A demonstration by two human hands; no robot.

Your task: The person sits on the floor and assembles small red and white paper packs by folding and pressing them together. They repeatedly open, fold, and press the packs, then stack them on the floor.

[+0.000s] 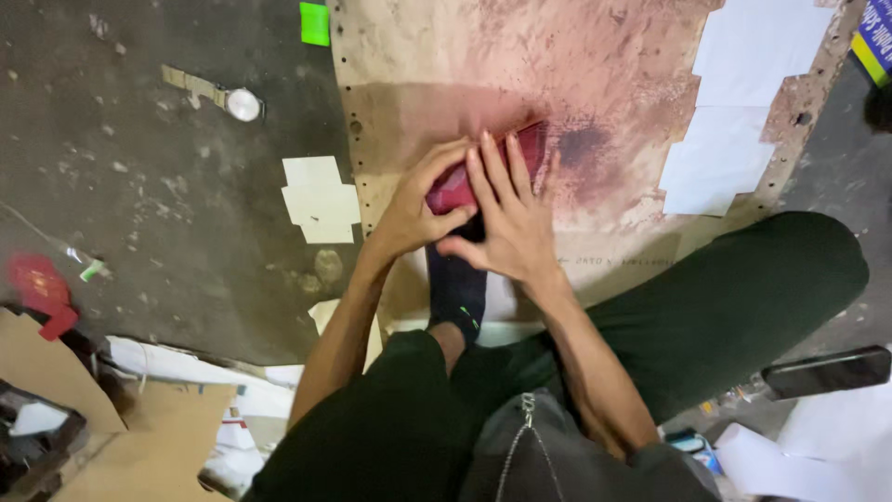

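Seated on the floor, your dark-socked foot [457,288] braces beneath both hands. Your left hand [413,209] and right hand [506,218] lie flat, fingers spread, pressing a dark red leather piece [520,149] onto the stained plywood board [446,56]. It appears mid-shaping. Open board lies beyond; white paper sheets [734,121] line its right edge.

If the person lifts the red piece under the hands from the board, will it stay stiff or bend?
The red piece will probably bend: it looks thin and lies flat on the stained board. It seems light, since the left hand and right hand press it down with spread fingers. It should not roll.
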